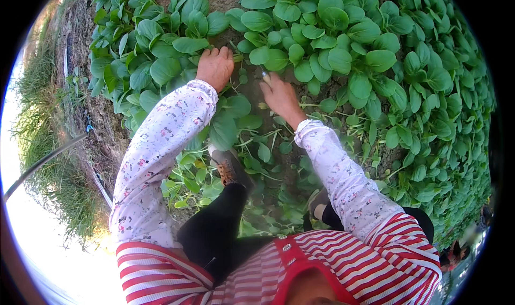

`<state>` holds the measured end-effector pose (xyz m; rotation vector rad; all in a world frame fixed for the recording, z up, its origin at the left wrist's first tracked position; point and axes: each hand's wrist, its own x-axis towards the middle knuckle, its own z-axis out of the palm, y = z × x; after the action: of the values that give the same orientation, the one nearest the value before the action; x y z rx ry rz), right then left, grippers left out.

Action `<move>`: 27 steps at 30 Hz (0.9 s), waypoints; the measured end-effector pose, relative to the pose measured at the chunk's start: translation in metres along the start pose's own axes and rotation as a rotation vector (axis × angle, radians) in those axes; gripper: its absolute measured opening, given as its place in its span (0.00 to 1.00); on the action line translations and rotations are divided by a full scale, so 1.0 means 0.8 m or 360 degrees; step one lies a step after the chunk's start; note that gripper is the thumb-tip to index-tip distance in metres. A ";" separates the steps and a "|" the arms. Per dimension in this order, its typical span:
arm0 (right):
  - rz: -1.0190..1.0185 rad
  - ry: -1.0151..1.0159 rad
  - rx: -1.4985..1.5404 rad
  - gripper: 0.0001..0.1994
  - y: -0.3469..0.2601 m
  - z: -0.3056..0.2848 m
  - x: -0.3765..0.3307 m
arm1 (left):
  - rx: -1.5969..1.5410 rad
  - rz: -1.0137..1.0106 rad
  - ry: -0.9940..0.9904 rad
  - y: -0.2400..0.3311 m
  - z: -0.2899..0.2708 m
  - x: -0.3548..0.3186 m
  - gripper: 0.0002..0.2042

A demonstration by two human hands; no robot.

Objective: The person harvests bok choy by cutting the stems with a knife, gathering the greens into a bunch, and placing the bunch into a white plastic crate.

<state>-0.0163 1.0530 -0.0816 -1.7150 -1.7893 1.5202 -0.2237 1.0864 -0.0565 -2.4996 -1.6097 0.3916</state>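
Observation:
My left hand [216,69] is closed at the base of a leafy green plant [188,44], its fingers curled in among the stems. What exactly lies under the fingertips is partly hidden by the hand. To its right, over bare soil, my right hand [280,97] is closed around a small tool [265,75]. Only a pale, shiny bit of the tool shows past the fingers, so its kind cannot be made out. Broad-leaved greens [332,52] stand just beyond the right hand.
Dense greens [429,106] fill the right side. Cut or thinned plants [188,184] lie around my shoe [228,168]. Brown soil [252,93] shows between the rows. On the left are grass [48,128], a bent dark rod [45,162] and the bed's edge.

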 end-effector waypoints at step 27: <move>0.0252 -0.0269 -0.0274 0.21 -0.028 0.005 0.012 | -0.0149 0.0007 -0.0214 -0.006 0.010 0.006 0.06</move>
<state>-0.0356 1.0641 -0.0710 -1.8997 -1.9598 1.6627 -0.2283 1.0923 -0.0634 -2.5963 -1.7095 0.5061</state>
